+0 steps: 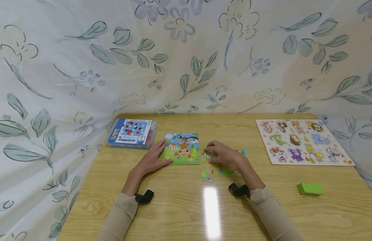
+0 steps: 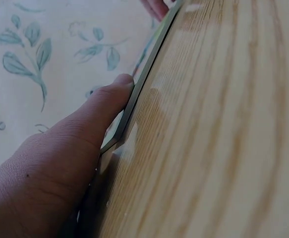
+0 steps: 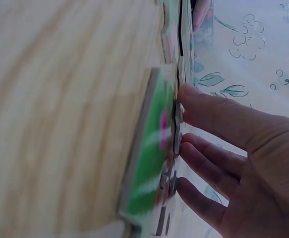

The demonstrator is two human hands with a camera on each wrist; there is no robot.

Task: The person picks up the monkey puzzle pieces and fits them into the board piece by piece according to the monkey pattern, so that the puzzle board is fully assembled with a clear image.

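Note:
A square monkey picture board (image 1: 183, 149) lies on the table. My left hand (image 1: 154, 157) rests along its left side with fingers stretched out, the thumb over its near left corner. In the left wrist view, the thumb (image 2: 112, 96) touches the board's edge. My right hand (image 1: 223, 153) is bent down over loose puzzle pieces to the right and pinches a puzzle piece (image 1: 206, 157). Its thumb and fingertips (image 3: 188, 96) are down at the pieces in the right wrist view. A green puzzle piece (image 1: 207, 174) lies nearer me; several others are partly hidden under the right hand.
A clear-sided box with a molecule picture (image 1: 133, 132) stands at the back left. On the right lies a wooden animal puzzle board (image 1: 303, 142), with a green block (image 1: 310, 189) nearer me. A floral cloth (image 1: 186, 67) hangs behind the table (image 1: 174, 207).

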